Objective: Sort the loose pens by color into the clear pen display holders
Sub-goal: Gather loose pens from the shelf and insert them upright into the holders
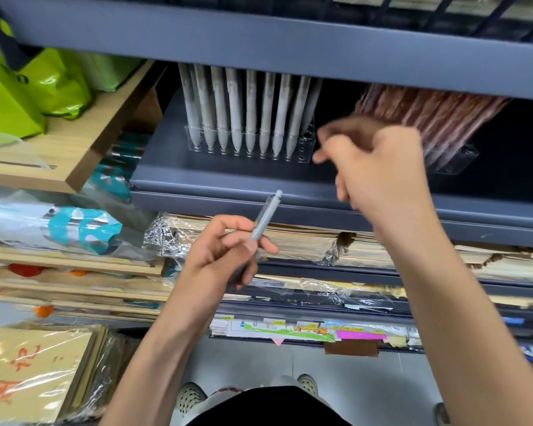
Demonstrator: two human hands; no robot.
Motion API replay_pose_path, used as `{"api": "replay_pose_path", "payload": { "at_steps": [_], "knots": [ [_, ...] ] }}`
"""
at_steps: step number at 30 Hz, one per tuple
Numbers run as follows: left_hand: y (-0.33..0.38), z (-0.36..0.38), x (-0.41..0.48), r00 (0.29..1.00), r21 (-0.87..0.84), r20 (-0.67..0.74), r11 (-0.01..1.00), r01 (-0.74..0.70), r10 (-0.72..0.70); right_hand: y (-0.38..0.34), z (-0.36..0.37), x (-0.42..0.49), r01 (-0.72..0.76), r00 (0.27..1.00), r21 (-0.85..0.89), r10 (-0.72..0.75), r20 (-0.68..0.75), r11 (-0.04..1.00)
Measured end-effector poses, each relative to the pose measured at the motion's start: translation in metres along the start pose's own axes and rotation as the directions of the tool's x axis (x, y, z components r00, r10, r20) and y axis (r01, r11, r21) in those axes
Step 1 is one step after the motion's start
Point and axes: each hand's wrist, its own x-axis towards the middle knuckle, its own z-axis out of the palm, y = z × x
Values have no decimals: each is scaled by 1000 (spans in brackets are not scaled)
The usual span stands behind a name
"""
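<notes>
The left hand (pixel 228 250) grips a grey pen (pixel 263 216) between thumb and curled fingers, with the clicker end pointing up and to the right. Above it and to the right, the right hand (pixel 373 161) is blurred, its fingers loosely bent with nothing seen in them. It hangs between two clear holders on the grey shelf (pixel 228 179). The left holder (pixel 305 142) is filled with grey pens (pixel 250 109), and the right holder (pixel 456 161) contains reddish-brown pens (pixel 428 112).
</notes>
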Motion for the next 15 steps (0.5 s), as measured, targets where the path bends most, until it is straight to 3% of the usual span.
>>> {"api": "replay_pose_path", "payload": {
  "at_steps": [4, 7, 10, 15],
  "knots": [
    [-4, 12, 4, 999, -2, -4, 999, -49, 49, 18, -1, -39, -138, 937, 122, 90, 336, 983],
    [-8, 21, 6, 998, -5, -6, 998, -57, 57, 26, -4, -41, -197, 905, 160, 117, 409, 967],
    [-10, 27, 9, 998, -16, 12, 998, -66, 67, 30, -12, -40, -202, 913, 203, 109, 393, 958],
    [-15, 39, 11, 989, 49, -101, 993, -103, 108, 31, -28, -33, -125, 987, 394, 73, 143, 910]
  ]
}}
